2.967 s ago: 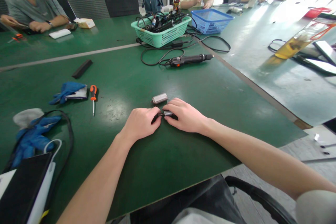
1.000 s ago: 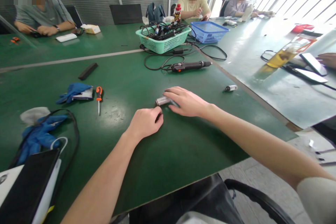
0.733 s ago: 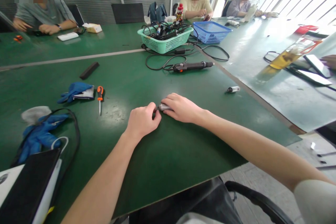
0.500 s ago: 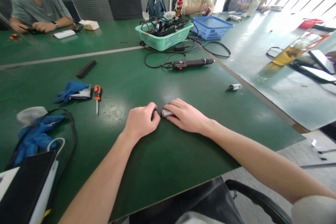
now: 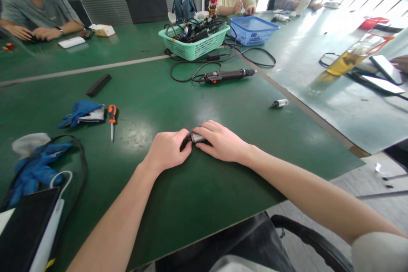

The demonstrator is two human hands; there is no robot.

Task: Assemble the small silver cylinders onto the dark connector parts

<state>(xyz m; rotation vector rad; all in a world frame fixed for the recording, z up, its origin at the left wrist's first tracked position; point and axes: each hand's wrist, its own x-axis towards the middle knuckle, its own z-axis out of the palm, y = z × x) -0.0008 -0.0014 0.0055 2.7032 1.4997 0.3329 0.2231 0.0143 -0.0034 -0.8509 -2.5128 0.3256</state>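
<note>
Both hands rest on the green table (image 5: 204,187) in front of me, knuckles up. My right hand (image 5: 219,141) is closed over a small silver cylinder (image 5: 196,138), of which only the left end shows. My left hand (image 5: 167,151) is curled in a fist and pinches a small black part (image 5: 184,143) that meets the cylinder's end. A second silver cylinder (image 5: 279,103) lies alone to the right, near the table seam.
An orange-handled screwdriver (image 5: 111,118) and blue gloves (image 5: 79,111) lie to the left, a black cable and more gloves (image 5: 35,170) at the near left. Farther back lie an electric screwdriver (image 5: 228,75), a green basket (image 5: 194,41) and a blue basket (image 5: 253,29). Other people sit across the table.
My right hand reached forward to the silver cylinder, drew it back and brought it against the black part in my left hand. Another cylinder now lies at the right.
</note>
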